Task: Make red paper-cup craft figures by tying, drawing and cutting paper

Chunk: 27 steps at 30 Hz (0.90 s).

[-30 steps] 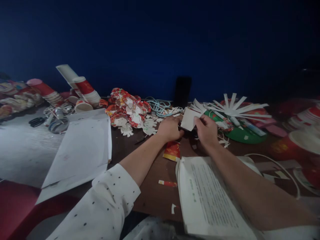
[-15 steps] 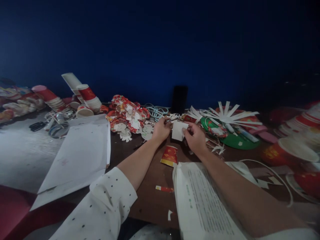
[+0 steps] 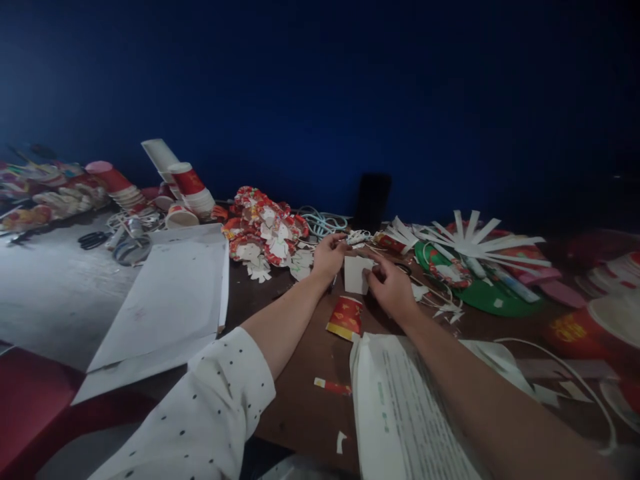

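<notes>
My right hand [image 3: 393, 283] pinches a small white piece of paper [image 3: 357, 275] by its right edge, thumb on the near face. My left hand [image 3: 330, 257] is at the upper left of the paper, its fingers drawn together; what lies between them is hidden. Just below the two hands, a red cut piece of paper cup [image 3: 346, 316] with a yellow border lies on the brown table [image 3: 295, 400].
White sheets [image 3: 160, 293] lie at left, stacked paper cups [image 3: 193, 190] behind. Red-and-white paper cutouts [image 3: 270, 227] are heaped left of my hands. A white strip-cut cup [image 3: 473, 243] rests by a green disc [image 3: 493, 293] at right. A printed white packet [image 3: 395, 407] lies in front.
My right hand has lowered slightly with the white paper, which now hangs more upright. My left hand's fingers have come across toward its top edge. The view has shifted slightly left.
</notes>
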Each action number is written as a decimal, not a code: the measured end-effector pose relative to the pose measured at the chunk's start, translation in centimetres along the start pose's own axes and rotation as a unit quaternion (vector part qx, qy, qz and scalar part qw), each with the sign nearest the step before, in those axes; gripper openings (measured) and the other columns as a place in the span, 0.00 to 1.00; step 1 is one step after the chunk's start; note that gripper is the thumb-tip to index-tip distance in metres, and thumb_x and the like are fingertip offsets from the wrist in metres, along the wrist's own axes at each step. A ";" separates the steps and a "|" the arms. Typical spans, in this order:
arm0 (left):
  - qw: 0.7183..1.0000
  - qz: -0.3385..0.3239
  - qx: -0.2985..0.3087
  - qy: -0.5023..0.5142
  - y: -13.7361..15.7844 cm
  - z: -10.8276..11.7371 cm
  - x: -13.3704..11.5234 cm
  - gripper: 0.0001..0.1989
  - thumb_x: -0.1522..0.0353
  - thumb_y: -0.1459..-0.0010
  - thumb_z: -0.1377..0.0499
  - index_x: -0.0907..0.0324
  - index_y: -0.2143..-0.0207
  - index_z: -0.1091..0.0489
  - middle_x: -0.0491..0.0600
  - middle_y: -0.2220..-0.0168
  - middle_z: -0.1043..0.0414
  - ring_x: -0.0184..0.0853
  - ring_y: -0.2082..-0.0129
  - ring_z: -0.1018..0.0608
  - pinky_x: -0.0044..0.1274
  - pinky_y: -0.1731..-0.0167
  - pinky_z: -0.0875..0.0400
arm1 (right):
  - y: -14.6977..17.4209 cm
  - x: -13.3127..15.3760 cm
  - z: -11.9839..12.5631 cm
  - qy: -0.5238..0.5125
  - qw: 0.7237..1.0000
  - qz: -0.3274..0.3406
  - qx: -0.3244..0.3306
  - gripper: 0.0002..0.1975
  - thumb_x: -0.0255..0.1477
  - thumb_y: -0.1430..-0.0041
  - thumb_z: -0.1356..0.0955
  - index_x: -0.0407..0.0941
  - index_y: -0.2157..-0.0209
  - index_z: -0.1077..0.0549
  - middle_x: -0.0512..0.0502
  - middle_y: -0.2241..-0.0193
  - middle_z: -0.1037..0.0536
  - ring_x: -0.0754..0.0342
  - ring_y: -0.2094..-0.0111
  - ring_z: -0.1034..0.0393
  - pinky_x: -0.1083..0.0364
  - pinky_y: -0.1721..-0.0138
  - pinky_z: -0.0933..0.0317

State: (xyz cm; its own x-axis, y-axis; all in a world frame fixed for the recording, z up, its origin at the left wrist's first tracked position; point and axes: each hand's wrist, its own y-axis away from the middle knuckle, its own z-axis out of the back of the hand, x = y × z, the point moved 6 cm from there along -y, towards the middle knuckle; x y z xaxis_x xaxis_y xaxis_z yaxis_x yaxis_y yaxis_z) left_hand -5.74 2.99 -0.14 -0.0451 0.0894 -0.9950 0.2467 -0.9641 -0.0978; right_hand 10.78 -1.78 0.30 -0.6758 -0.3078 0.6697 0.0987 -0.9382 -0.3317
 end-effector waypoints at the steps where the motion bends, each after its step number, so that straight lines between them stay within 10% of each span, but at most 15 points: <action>1: 1.000 0.003 -0.003 0.002 0.0 0.1 -0.1 0.13 0.73 0.47 0.44 0.64 0.58 0.28 0.50 0.70 0.23 0.32 0.69 0.23 0.23 0.66 0.30 | 0.0 0.0 0.0 0.005 1.000 -0.002 0.003 0.22 0.37 0.43 0.37 0.46 0.48 0.30 0.48 0.70 0.23 0.51 0.69 0.30 0.53 0.65 0.40; 21: 0.992 0.082 -0.002 0.096 -0.1 0.1 0.9 0.12 0.69 0.45 0.45 0.62 0.58 0.30 0.45 0.74 0.28 0.22 0.84 0.37 0.17 0.83 0.43 | -0.1 0.1 -0.1 -0.012 1.000 0.019 0.004 0.21 0.32 0.42 0.38 0.48 0.47 0.29 0.45 0.53 0.23 0.48 0.52 0.30 0.48 0.50 0.39; 27: 0.991 0.076 -0.004 0.112 -0.5 0.3 1.0 0.12 0.68 0.46 0.44 0.63 0.59 0.30 0.44 0.74 0.30 0.21 0.85 0.38 0.16 0.83 0.44 | 0.2 1.3 3.0 -0.027 0.983 0.055 -0.170 0.18 0.33 0.39 0.40 0.43 0.51 0.29 0.39 0.54 0.26 0.48 0.53 0.32 0.49 0.52 0.37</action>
State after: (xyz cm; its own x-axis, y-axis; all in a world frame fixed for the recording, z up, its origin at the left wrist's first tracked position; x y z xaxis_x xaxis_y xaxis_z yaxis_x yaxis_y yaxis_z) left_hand -6.20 3.50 -1.04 0.2092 -0.0017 -0.9779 0.2427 -0.9686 0.0536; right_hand 12.10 -2.87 3.12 -0.6341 -0.4208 0.6487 -0.0880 -0.7942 -0.6013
